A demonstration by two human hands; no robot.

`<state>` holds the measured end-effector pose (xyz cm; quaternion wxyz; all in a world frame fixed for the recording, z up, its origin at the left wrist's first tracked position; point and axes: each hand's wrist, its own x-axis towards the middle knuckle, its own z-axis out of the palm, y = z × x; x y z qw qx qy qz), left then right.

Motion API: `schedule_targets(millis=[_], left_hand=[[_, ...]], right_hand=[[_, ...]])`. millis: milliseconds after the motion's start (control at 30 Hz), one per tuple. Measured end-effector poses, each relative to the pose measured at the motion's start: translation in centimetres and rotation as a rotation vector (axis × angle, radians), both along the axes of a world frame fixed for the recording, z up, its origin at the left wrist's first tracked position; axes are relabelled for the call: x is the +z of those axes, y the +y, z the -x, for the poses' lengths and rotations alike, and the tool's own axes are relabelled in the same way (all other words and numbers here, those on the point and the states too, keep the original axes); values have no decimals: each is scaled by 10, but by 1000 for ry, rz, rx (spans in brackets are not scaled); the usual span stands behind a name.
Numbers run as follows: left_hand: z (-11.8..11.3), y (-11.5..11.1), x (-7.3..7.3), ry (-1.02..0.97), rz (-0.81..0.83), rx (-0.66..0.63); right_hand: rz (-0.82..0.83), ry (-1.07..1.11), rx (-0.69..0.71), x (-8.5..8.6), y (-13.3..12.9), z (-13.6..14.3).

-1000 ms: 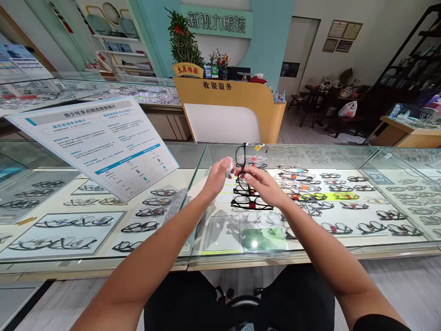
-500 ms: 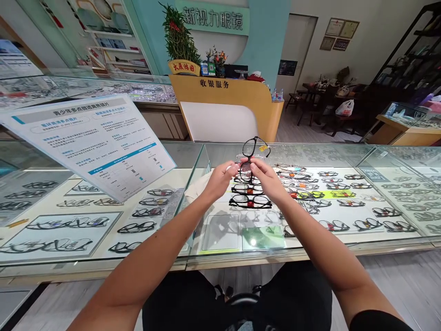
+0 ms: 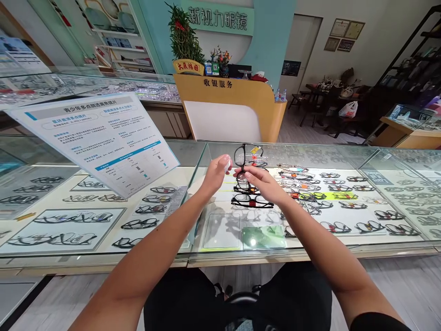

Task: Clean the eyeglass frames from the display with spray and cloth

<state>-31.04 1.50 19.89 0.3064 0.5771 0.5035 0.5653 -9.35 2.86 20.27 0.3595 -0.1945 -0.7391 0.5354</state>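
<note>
My right hand (image 3: 262,181) pinches a pair of black-framed glasses (image 3: 240,155) above the glass counter; the frame is turned on end, one lens above the fingers and one below, with a yellow tag on it. Just left of the glasses is my left hand (image 3: 217,174), its fingers curled round a small white item (image 3: 227,165), perhaps a cloth, mostly hidden. A small gap separates it from the frame. Below the hands, more black glasses (image 3: 252,201) lie in rows inside the display case (image 3: 206,263).
A printed sheet (image 3: 103,138) stands tilted on the counter at left. Rows of glasses fill the case on both sides. Behind are a yellow reception desk (image 3: 275,115), a leafy plant (image 3: 186,41) and, at right, a dark table with a white bag (image 3: 348,109).
My left hand has come away from the glasses and moved slightly left. The glasses have turned and dropped a little in my right hand. The view has shifted slightly.
</note>
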Motion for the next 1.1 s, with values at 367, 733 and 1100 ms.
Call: schedule_targets(millis=[367,733,1100], left_hand=[[102,50,-21,76,156,587],[136,51,-45,218,298,702],[103,37,-27,318,134,776]], right_hand=[[-34,-11,-76,5,1,-5],[-20,-3,-78,4,1,-4],[-10,16,-65,6,1,-4]])
